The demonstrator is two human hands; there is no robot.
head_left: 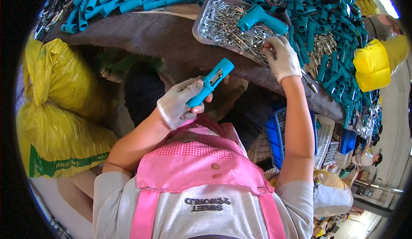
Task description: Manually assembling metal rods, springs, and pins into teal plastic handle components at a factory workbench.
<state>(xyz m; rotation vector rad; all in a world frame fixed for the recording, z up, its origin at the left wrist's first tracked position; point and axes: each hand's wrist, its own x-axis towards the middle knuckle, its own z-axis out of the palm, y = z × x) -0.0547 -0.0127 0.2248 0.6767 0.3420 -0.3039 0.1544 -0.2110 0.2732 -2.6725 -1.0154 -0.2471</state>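
My left hand (177, 101), in a pale glove with bare fingertips, is wrapped round a teal plastic handle (221, 70). The handle is a hollow tube with a long slot in its side, and it tilts up to the right over my lap. At the right end of a clear plastic tray (198, 29), my gloved right hand (284, 59) has its fingertips pinched together among small metal pins (221, 21). Whatever is between those fingers is too small to make out. Another teal handle (268, 21), bent like a pistol grip, lies across the pins.
Teal handles (165, 0) are heaped along the back of the cloth-covered table (128, 28), with more piled right among metal parts. Yellow sacks (64, 123) stand at left. A blue crate (277, 140) sits below my right arm. A yellow container (372, 65) is far right.
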